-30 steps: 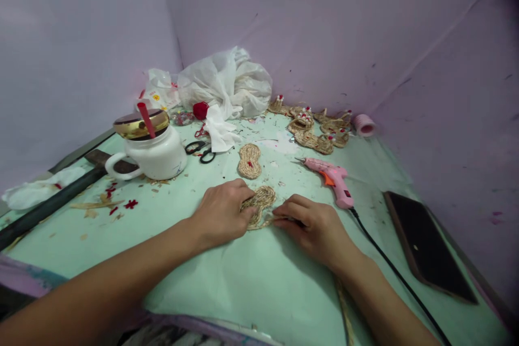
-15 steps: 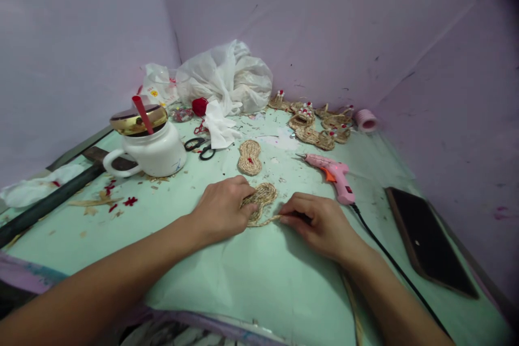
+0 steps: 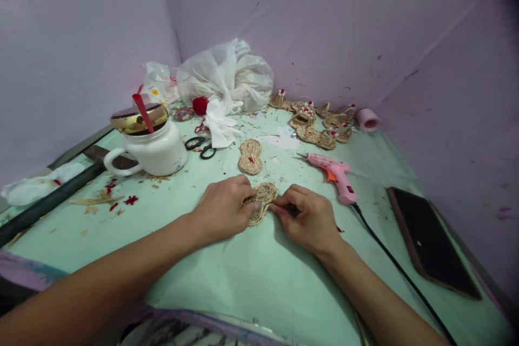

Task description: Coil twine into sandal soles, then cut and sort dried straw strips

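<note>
A small sole-shaped coil of braided straw cord (image 3: 265, 194) lies on the green table cover. Its left side is pinched and pressed down by my left hand (image 3: 227, 204), whose fingers cover part of the coil. On the other side, my right hand (image 3: 306, 217) is closed, thumb and forefinger pinching the braided cord's end against the coil's right edge. Just beyond lies a second straw sole (image 3: 250, 157) with a red mark in its middle. A pink glue gun (image 3: 334, 173) rests to the right of it, nozzle pointing left.
A white mug (image 3: 156, 148) with a red straw stands at left beside a hammer (image 3: 52, 203). Black-handled scissors (image 3: 203, 147) lie under white tissue (image 3: 219, 127). Small straw slippers (image 3: 310, 127) and a plastic bag (image 3: 227, 75) sit at the back. A phone (image 3: 432, 243) lies right, near the glue gun's cord.
My right hand has moved slightly left and up, bringing the loose braided cord from below right against the coil's edge. My left hand stays in place.
</note>
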Demonstrator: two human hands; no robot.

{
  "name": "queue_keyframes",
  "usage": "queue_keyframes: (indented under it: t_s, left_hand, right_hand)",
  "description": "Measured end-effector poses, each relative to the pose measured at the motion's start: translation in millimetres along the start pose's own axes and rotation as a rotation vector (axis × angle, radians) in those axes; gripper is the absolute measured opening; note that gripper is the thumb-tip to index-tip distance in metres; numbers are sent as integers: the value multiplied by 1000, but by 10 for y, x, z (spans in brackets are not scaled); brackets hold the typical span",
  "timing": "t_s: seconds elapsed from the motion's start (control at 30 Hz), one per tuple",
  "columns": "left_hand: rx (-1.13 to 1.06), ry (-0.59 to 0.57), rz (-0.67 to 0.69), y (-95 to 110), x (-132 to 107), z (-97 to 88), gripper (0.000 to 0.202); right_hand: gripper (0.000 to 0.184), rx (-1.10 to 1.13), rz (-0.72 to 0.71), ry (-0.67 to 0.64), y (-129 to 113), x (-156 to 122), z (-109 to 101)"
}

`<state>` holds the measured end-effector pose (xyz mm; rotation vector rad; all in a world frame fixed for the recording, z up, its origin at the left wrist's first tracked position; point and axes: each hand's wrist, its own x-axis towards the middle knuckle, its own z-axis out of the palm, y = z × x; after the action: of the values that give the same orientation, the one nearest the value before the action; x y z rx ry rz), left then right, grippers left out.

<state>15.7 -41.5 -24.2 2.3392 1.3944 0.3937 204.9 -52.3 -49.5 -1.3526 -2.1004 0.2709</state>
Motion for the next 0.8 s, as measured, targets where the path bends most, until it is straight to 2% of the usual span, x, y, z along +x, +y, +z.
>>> queue_keyframes:
  t_s: [0.27, 0.47, 0.8]
  left_hand:
    - [-10, -25, 21, 16, 1, -44, 38]
    - [14, 7, 21, 6, 15, -6, 27]
    - [25, -27, 34, 56, 21, -42, 30]
  right_hand:
    - [9, -53, 15, 35, -90, 2, 3]
    - [11, -39, 26, 40, -89, 2, 16]
    - [11, -94, 51, 59, -123, 9, 21]
